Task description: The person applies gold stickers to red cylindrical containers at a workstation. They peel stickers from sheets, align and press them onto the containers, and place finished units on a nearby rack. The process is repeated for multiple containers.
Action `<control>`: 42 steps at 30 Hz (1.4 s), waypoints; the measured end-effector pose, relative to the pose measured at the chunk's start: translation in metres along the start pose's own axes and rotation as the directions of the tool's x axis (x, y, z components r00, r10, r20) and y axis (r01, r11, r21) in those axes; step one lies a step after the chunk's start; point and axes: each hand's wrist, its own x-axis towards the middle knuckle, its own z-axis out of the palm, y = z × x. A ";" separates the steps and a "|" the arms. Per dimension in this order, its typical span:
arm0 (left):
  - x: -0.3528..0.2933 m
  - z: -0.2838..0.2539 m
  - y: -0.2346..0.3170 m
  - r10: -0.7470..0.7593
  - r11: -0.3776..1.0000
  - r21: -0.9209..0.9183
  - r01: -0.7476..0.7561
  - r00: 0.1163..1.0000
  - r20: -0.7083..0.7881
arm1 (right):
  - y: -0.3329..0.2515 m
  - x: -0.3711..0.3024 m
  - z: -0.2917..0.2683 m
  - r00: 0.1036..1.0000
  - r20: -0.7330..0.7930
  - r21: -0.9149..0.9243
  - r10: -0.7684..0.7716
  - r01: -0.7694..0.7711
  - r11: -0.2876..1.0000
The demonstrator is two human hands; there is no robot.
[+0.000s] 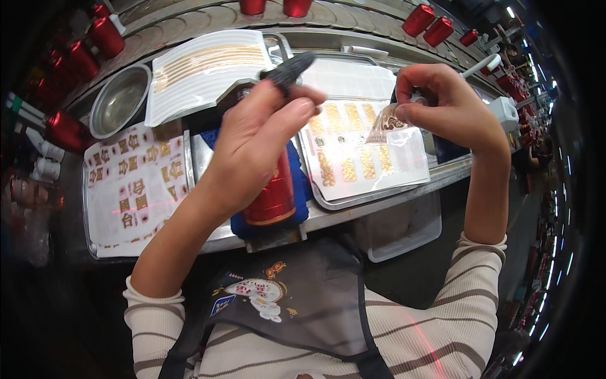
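"Sheer dark apron (284, 316) and cream striped sleeves (158, 322) come nearest. What lies beyond?"

"A grey metal worktop (344, 215). Past its far edge runs a slatted conveyor (353, 19) bearing shiny red cylinders (420, 20)."

"What rests at the front edge?"

"One red metal cylinder (274, 199) on blue cloth (238, 224), between a left metal tray (187, 155) and a right metal tray (328, 205), both holding gold-patterned sheets."

"And the hands?"

"The left hand (249, 139), one finger black-covered, is partly open above the cylinder; whether it holds anything, I can't tell. The right hand (442, 104) pinches clear brown-patterned film (384, 125) over the right tray."

"Room to move?"

"A gap between the hands, and a narrow metal strip along the front edge, with a translucent plastic bin (404, 251) below."
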 end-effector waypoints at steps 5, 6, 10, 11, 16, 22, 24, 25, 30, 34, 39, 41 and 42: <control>0.014 0.011 -0.016 -0.105 0.994 0.057 0.093 0.962 0.253 | -0.052 -0.026 -0.007 0.993 0.062 0.100 -0.102 0.096 0.990; 0.000 0.004 -0.010 -0.180 0.984 0.044 0.174 0.954 0.242 | -0.052 -0.031 0.001 0.994 0.001 0.140 -0.108 0.107 0.984; -0.073 -0.036 0.015 -0.132 0.963 0.238 0.127 0.991 0.004 | -0.033 -0.044 0.067 0.999 -0.028 0.466 0.036 -0.019 0.884; -0.084 -0.046 0.017 -0.237 0.944 0.229 0.237 0.971 -0.031 | -0.027 -0.044 0.094 0.997 -0.005 0.579 0.075 -0.058 0.813; -0.123 -0.076 -0.022 -0.326 0.918 0.139 0.372 0.905 -0.273 | 0.003 -0.034 0.183 0.976 -0.009 0.756 0.216 -0.135 0.640; -0.110 -0.075 -0.051 -0.273 0.951 0.041 0.305 0.896 -0.351 | 0.010 -0.021 0.183 0.969 -0.009 0.806 0.247 -0.139 0.575; -0.110 -0.076 -0.056 -0.289 0.944 0.047 0.325 0.890 -0.353 | 0.011 -0.019 0.191 0.970 -0.055 0.793 0.236 -0.101 0.601; -0.110 -0.076 -0.057 -0.299 0.940 0.048 0.337 0.885 -0.356 | 0.010 -0.018 0.192 0.970 -0.061 0.794 0.233 -0.095 0.600; -0.110 -0.078 -0.060 -0.318 0.940 0.011 0.342 0.886 -0.337 | 0.009 -0.016 0.195 0.971 -0.069 0.782 0.229 -0.089 0.617; -0.109 -0.076 -0.061 -0.314 0.941 0.011 0.337 0.888 -0.336 | 0.008 -0.015 0.191 0.972 0.001 0.816 0.236 -0.138 0.562; -0.107 -0.072 -0.058 -0.345 0.926 0.033 0.377 0.875 -0.339 | 0.013 -0.013 0.193 0.972 0.016 0.804 0.233 -0.152 0.575; -0.107 -0.072 -0.059 -0.347 0.925 0.028 0.378 0.874 -0.339 | 0.015 -0.011 0.194 0.974 0.005 0.790 0.227 -0.143 0.597; -0.107 -0.072 -0.059 -0.346 0.927 0.022 0.374 0.876 -0.336 | 0.016 -0.011 0.194 0.975 0.000 0.782 0.223 -0.138 0.608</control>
